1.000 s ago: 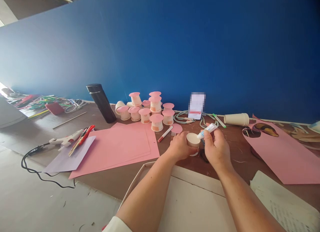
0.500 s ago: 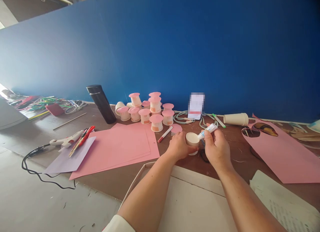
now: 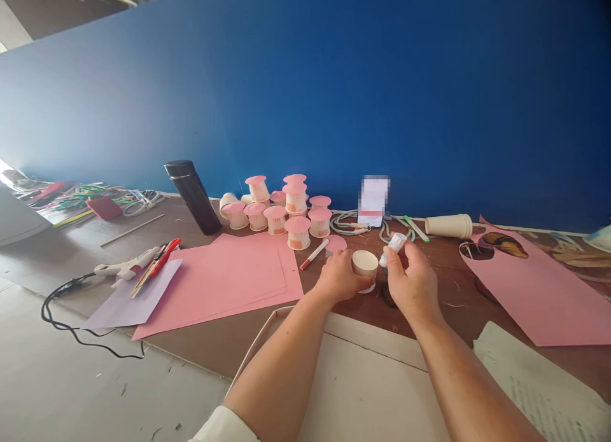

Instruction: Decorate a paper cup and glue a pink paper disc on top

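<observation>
My left hand (image 3: pixel 342 275) is closed around the side of a white paper cup (image 3: pixel 365 262), which stands on the brown table. My right hand (image 3: pixel 411 278) pinches a small white glue tube (image 3: pixel 395 243), its tip tilted down just right of the cup's rim. A pink paper disc (image 3: pixel 336 243) lies behind my left hand, and beside it rests a white marker with a red cap (image 3: pixel 314 254). Further back stand several upturned paper cups with pink disc tops (image 3: pixel 298 232), some stacked; windows and doors are drawn on them.
Large pink sheets (image 3: pixel 229 276) lie to the left, with a utility knife (image 3: pixel 157 264) and a glue gun (image 3: pixel 126 264) on a lilac sheet. A black flask (image 3: pixel 193 197) stands behind. Nested cups (image 3: pixel 449 226) and a cut pink sheet (image 3: pixel 548 289) are at right. A phone (image 3: pixel 373 200) leans on the blue wall.
The glue tube has moved off the cup's rim slightly and is tilted more steeply. My left hand keeps its hold on the cup. The whole view has shifted slightly.
</observation>
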{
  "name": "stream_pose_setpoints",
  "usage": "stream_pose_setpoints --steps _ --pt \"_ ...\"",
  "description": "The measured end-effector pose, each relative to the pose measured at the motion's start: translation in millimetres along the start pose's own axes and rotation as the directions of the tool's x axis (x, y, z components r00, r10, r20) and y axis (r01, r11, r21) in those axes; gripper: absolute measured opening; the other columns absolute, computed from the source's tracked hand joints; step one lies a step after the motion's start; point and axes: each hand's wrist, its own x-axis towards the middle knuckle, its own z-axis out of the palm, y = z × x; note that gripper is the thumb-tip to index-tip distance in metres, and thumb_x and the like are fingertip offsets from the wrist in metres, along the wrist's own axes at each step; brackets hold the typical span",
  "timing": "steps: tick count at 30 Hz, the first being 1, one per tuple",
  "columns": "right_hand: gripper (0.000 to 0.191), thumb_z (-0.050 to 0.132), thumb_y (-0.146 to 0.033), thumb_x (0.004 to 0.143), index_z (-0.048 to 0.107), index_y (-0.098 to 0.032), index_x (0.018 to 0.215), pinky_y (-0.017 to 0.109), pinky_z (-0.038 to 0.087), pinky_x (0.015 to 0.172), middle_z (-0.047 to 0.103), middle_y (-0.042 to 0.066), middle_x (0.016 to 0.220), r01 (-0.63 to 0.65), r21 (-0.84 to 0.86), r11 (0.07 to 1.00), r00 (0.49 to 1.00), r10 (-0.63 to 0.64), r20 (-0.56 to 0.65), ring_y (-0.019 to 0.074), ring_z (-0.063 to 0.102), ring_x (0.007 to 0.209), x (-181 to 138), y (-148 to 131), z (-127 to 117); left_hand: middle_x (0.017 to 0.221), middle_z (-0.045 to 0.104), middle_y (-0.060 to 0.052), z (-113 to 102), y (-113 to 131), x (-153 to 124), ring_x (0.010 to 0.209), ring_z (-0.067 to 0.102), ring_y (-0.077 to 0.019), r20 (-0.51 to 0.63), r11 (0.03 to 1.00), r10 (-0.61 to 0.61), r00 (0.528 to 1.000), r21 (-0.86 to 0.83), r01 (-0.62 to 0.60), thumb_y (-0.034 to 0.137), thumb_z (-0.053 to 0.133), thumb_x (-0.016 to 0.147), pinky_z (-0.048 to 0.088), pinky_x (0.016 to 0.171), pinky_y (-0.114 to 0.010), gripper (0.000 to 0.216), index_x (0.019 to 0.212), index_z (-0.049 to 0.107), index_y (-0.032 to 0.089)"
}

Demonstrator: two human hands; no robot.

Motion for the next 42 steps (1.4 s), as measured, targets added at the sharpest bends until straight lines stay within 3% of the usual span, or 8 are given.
stream_pose_setpoints --steps 8,16,19,23,32,38,42 --pt "0.044 0.052 -0.052 0.092 0.069 -0.019 0.116 0.036 0.051 0.074 0.074 0.011 0.098 0.068 0.029 0.997 0.997 -0.067 -0.033 0.0242 0.067 0.082 -3 -8 -4 0.127 0.064 -0.014 -1 0 0 0.120 0.058 -0.0343 -0.004 1.000 -0.015 1.000 0.012 0.015 0.045 0.071 0.072 0.050 0.096 -0.041 0.050 0.114 0.059 0.019" --pt "0.048 0.056 -0.057 0.090 0.071 -0.019 0.114 0.036 0.052 0.074 0.074 0.010 0.095 0.085 0.059 0.995 0.990 -0.091 0.107 0.0236 0.066 0.080 -6 -12 -3 0.126 0.065 -0.016 -2 2 -1 0.117 0.060 -0.0353 0.000 1.000 -0.005 1.000 -0.001 0.005 0.042 0.070 0.073 0.051 0.092 -0.043 0.045 0.110 0.058 0.019" --pt "0.047 0.058 -0.058 0.089 0.072 -0.020 0.114 0.036 0.052 0.075 0.074 0.010 0.097 0.098 0.066 0.993 0.992 -0.103 0.077 0.0236 0.065 0.082 -7 -12 -3 0.127 0.064 -0.017 -3 3 -2 0.118 0.060 -0.0356 0.003 1.000 -0.006 1.000 -0.003 0.006 0.042 0.070 0.074 0.051 0.092 -0.042 0.046 0.111 0.058 0.018" --pt "0.047 0.059 -0.060 0.088 0.072 -0.021 0.111 0.037 0.052 0.076 0.073 0.010 0.099 0.085 0.047 0.995 0.996 -0.086 0.015 0.0232 0.065 0.082 -6 -10 -2 0.129 0.064 -0.016 -3 3 -3 0.119 0.059 -0.0356 0.006 1.000 -0.006 1.000 0.001 0.006 0.041 0.069 0.074 0.051 0.093 -0.042 0.048 0.114 0.058 0.018" --pt "0.047 0.063 -0.062 0.083 0.071 -0.020 0.103 0.037 0.049 0.069 0.072 0.009 0.090 0.012 0.040 0.999 0.999 -0.014 0.034 0.0217 0.062 0.072 -7 -15 -4 0.122 0.068 -0.015 -1 1 -1 0.116 0.060 -0.0361 0.003 1.000 -0.008 1.000 -0.003 0.008 0.042 0.071 0.072 0.051 0.090 -0.042 0.049 0.113 0.059 0.019" --pt "0.045 0.063 -0.059 0.083 0.071 -0.019 0.104 0.040 0.050 0.073 0.074 0.010 0.087 -0.082 0.093 0.992 0.995 0.086 -0.044 0.0254 0.067 0.077 -4 -15 -6 0.129 0.067 -0.011 -6 -2 -3 0.115 0.064 -0.0309 0.032 0.992 -0.023 0.999 -0.125 0.026 0.033 0.072 0.071 0.051 0.090 -0.037 0.069 0.136 0.051 0.024" --pt "0.047 0.061 -0.059 0.084 0.072 -0.020 0.108 0.040 0.051 0.074 0.076 0.010 0.090 -0.105 0.099 0.989 0.994 0.108 -0.018 0.0259 0.069 0.079 -2 -10 -5 0.127 0.067 -0.013 -10 -1 -5 0.116 0.063 -0.0329 0.074 0.994 -0.042 0.996 -0.095 0.049 0.033 0.073 0.071 0.051 0.091 -0.039 0.068 0.136 0.052 0.023"
